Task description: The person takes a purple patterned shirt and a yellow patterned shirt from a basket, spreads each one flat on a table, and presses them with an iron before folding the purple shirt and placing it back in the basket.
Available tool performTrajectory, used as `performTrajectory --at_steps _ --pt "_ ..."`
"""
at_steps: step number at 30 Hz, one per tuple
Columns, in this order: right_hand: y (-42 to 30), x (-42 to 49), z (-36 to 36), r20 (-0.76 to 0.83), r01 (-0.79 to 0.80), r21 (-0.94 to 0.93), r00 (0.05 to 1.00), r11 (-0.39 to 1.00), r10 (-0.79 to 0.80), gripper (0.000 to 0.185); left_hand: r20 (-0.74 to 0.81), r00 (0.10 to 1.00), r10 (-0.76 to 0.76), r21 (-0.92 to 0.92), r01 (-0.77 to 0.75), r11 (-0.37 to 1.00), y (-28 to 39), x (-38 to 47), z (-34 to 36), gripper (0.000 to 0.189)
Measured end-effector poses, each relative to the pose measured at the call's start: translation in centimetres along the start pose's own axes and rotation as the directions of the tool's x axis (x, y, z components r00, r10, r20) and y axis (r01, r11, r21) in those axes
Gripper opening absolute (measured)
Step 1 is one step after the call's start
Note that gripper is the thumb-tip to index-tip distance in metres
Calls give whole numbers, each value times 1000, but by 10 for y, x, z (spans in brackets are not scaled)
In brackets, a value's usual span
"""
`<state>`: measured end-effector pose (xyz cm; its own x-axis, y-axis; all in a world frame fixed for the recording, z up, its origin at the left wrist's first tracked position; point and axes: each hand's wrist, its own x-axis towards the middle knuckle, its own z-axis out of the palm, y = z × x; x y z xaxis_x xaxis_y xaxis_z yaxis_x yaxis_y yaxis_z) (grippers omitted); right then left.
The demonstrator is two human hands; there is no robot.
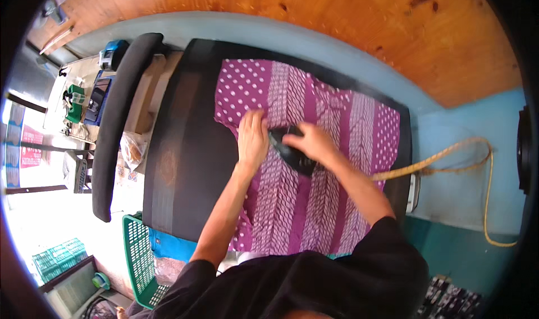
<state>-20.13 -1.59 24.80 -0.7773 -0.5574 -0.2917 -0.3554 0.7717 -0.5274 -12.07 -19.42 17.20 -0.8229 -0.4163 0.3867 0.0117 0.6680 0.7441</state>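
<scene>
A purple garment [290, 201] with white dots and patterned stripes is spread on a black padded ironing board [198, 150]. My right hand [313, 142] grips the handle of a dark clothes iron [297, 159], which rests on the garment's middle. Just left of the iron, my left hand [253, 140] lies on the cloth by its inner edge, back up and fingers stretched out. The fingertips are slightly blurred. From behind my right forearm runs a yellow braided cord [446, 144], looping to the right.
A narrow padded sleeve board [116, 129] stands left of the ironing board. Below it is a green plastic basket [137, 256] holding folded cloth [170, 243]. A plastic bag [134, 150] lies between the boards. A blue wall [459, 192] borders the right side.
</scene>
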Motion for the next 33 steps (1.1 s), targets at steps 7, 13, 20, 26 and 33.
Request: performTrajectory --at_steps 7,13,20,26,33 --pt "128 100 -63 -429 -101 5 898 995 93 56 164 986 -17 689 -103 718 -66 5 39 58" --pt "151 68 -126 -233 -140 260 951 955 203 53 158 987 11 750 -128 649 -88 9 24 54" --pt "239 -104 -61 -438 -367 48 828 929 349 63 248 968 27 575 -170 800 -4 -64 30 56" --pt "352 -186 -119 -379 -504 427 653 750 655 49 214 965 -152 737 -57 674 -7 -142 14 62" --pt "313 -163 -149 -227 -325 315 887 892 403 49 -61 994 -95 720 110 685 10 -165 -18 58"
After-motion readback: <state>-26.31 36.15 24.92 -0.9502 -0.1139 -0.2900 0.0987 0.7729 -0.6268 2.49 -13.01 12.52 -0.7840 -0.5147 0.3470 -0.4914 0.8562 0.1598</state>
